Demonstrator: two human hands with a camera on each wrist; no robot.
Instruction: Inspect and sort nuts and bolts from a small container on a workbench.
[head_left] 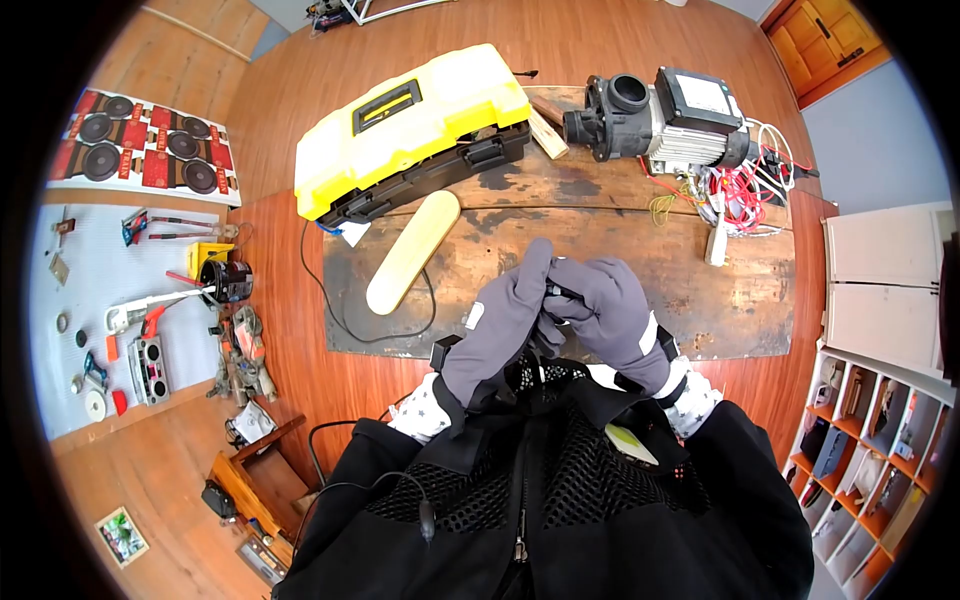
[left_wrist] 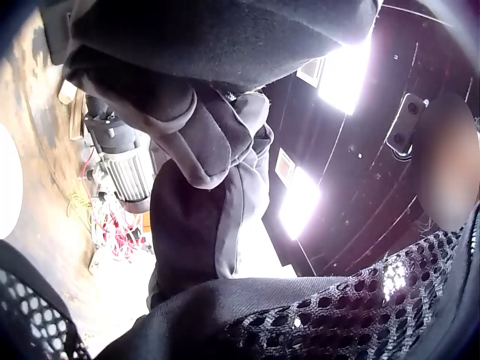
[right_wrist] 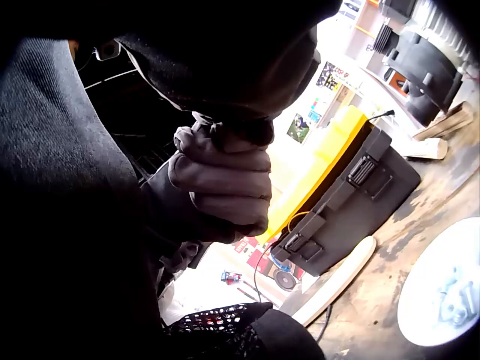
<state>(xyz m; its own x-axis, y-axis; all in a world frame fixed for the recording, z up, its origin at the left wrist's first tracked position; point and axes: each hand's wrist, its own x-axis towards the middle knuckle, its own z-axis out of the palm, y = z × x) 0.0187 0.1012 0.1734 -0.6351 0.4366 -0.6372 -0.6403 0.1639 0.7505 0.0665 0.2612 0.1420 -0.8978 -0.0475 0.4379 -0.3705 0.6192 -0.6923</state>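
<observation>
Both hands wear grey gloves and meet in front of the chest, above the near table edge. My left hand [head_left: 508, 315] has its index finger pointing up and away in the head view; in the right wrist view its other fingers are curled. My right hand [head_left: 605, 305] lies against it, fingers bent, as the left wrist view also shows. A small black patch [head_left: 564, 293] shows between the hands; I cannot tell whether they pinch something there. Below the hands is the black mesh-panelled jacket [head_left: 470, 490]. A white bowl [right_wrist: 405, 319] with metal bolts [right_wrist: 456, 300] stands on the table.
On the wooden table [head_left: 700, 310] are a yellow-lidded toolbox [head_left: 440, 85], a rounded wooden board [head_left: 412, 255], a pump motor [head_left: 680, 130] and tangled wires [head_left: 738, 195]. A black cable [head_left: 350, 335] loops near the board. Shelves [head_left: 860, 450] stand to the right.
</observation>
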